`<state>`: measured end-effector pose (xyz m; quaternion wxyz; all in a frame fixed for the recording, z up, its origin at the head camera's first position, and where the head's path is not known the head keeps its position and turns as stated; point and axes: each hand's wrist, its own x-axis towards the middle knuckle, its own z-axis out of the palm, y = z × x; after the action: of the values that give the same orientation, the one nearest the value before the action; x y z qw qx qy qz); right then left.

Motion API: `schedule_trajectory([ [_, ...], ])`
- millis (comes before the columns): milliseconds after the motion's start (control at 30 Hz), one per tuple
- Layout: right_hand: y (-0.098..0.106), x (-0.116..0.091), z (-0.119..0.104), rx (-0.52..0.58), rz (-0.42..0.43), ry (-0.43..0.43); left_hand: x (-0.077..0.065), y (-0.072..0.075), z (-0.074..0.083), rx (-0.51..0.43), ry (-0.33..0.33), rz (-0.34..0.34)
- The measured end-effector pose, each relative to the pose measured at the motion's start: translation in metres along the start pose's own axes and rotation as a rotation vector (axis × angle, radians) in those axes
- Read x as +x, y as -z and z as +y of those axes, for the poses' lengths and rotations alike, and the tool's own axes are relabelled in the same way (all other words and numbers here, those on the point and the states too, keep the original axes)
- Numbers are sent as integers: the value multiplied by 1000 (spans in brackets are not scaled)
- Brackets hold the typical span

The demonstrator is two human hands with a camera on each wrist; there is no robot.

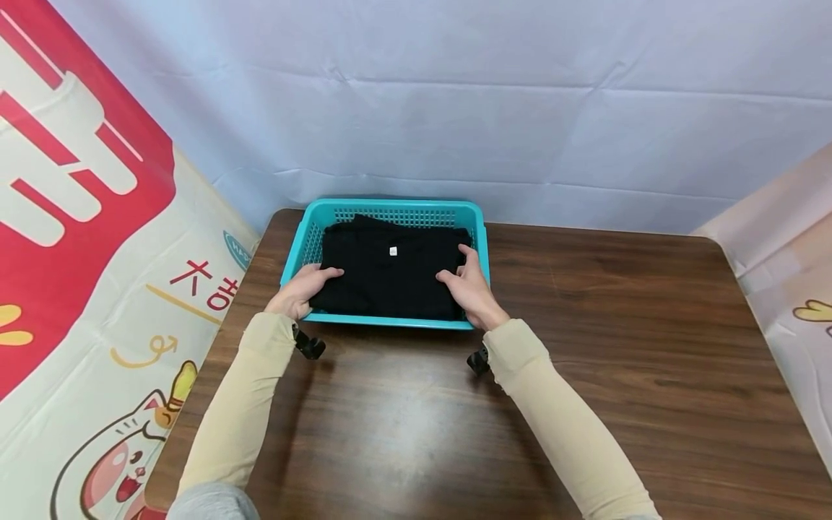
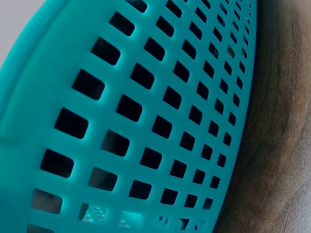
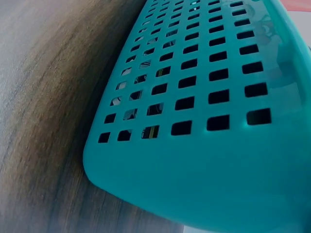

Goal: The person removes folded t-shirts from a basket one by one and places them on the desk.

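Observation:
A folded black garment with a small white label lies in a teal plastic basket. At its left edge my left hand grips the cloth, thumb on top and the other fingers mostly hidden. My right hand holds the opposite edge, its thumb on the fabric and the index finger stretched along the side. The left wrist view shows the perforated basket wall up close. In the right wrist view, printed or striped shapes show through the holes of the basket wall; what they are, I cannot tell.
The basket stands at the back left of a brown wooden table, close to a pale hanging cloth. A printed banner hangs along the left side. Black wrist camera mounts hang under both wrists, near the basket's front.

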<state>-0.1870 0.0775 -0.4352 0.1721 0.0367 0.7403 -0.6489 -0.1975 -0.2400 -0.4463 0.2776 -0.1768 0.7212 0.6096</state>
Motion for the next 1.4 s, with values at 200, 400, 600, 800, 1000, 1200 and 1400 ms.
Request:
schedule_trajectory([
  [200,1,0,1,6,11,24,3,-1,2,-101,-32,-17],
  [400,2,0,0,-29,-12,59,6,0,3,-205,-92,-27],
  [600,3,0,1,-159,-68,68,6,-1,1,41,-187,-43],
  [800,2,0,2,-219,-89,61,3,-3,0,181,-215,-51],
  [1000,0,1,4,-243,-79,84,4,-3,1,213,-254,-86],
  [1200,-1,0,4,-268,-62,100,3,-6,4,193,-236,-39],
  [1400,-1,-3,4,-292,-51,118,4,-7,2,234,-297,-2],
])
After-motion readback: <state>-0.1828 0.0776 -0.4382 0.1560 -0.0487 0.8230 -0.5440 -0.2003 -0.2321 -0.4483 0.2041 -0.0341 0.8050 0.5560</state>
